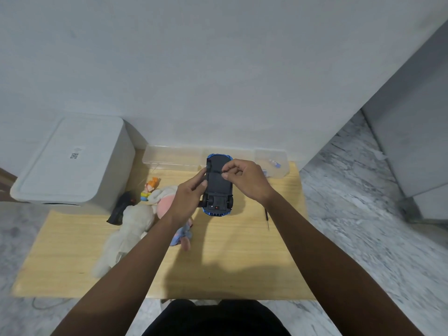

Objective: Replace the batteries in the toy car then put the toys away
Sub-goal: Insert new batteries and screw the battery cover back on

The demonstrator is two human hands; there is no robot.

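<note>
- Only writing around is a small label with a QR-type code on the lid of the white storage bin, upper left; too tiny to read.
- Blue toy car is belly-up at frame centre, held above the tabletop.
- Left hand grips the car's side, fingers curled round it.
- Right hand has thumb and forefinger pinched tight on something small and dark at the underside; can't tell what.
- Plush toys lie left of the car.

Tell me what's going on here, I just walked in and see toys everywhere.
A person holds a blue toy car upside down over a wooden table. The left hand grips its side; the right hand pinches something small at its black underside. Plush toys and a screwdriver lie on the table.
</note>
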